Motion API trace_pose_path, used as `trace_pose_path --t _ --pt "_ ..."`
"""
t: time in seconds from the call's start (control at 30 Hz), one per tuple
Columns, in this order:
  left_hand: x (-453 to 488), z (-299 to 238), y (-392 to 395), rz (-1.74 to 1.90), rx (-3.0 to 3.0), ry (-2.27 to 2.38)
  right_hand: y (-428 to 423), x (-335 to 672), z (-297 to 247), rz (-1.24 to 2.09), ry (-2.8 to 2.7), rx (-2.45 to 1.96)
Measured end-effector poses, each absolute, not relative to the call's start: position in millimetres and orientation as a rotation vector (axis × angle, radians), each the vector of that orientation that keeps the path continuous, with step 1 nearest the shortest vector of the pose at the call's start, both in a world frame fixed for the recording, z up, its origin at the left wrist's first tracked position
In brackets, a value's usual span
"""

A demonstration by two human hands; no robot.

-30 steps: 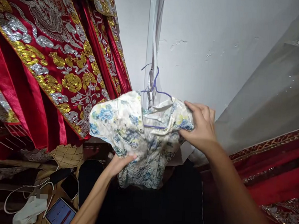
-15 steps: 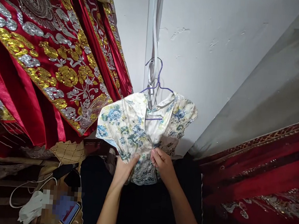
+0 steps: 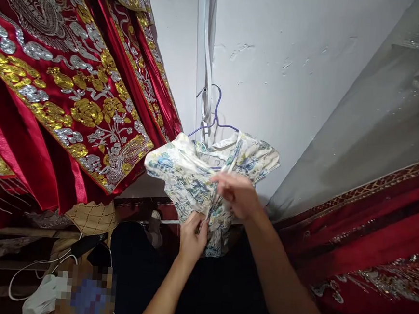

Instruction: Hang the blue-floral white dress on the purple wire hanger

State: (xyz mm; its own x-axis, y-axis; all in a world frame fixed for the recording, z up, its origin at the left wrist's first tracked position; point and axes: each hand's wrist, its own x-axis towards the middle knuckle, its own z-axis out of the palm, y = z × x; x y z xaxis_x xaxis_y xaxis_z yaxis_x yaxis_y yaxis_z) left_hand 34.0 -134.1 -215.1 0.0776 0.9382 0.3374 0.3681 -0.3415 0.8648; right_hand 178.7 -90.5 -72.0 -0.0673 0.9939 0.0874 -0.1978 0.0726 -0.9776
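One flowery shirt (image 3: 184, 179) on a purple hanger (image 3: 216, 114)

On the far left, a big red cloth (image 3: 89, 113) hangs down, full of shiny gold and silver flowers. Below it, a white cord (image 3: 13, 277) makes a loop. Close to the cord lies a crumpled white cloth (image 3: 41, 296). Blurry squares hide what is just beside that. Higher up is a tan thing with criss-cross lines (image 3: 90, 218), and a bit to the right a shoe (image 3: 155, 230) shows on the floor.

The shirt is in the middle, in front of a white wall (image 3: 276, 41). It is white with blue, green and yellow flowers. The hanger sits inside its shoulders, and the hook is up by a long white strap (image 3: 206, 50). I cannot tell if the hook hangs on the strap.

The left hand (image 3: 194, 233) is low on the shirt, pinching the front edge of the cloth with its fingers and thumb. The right hand (image 3: 236, 193) is higher and more to the right, over the front of the shirt near the neck. It is blurry, so I cannot tell if it grips the cloth.

Farther right, a thin gray sheet (image 3: 344, 153) slants down beside the wall. Dark red cloth with sparkles (image 3: 393, 224) is below it.
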Motion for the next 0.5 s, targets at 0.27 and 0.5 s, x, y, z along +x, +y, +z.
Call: trace_pose_path --t 0.27,0.5 --pt "29 -210 -115 1.247 1.876 1.21 -49 164 14 1.172 -1.251 -0.706" --pt "17 -82 -72 1.881 1.978 0.974 -74 153 -24 1.051 -1.339 -0.76"
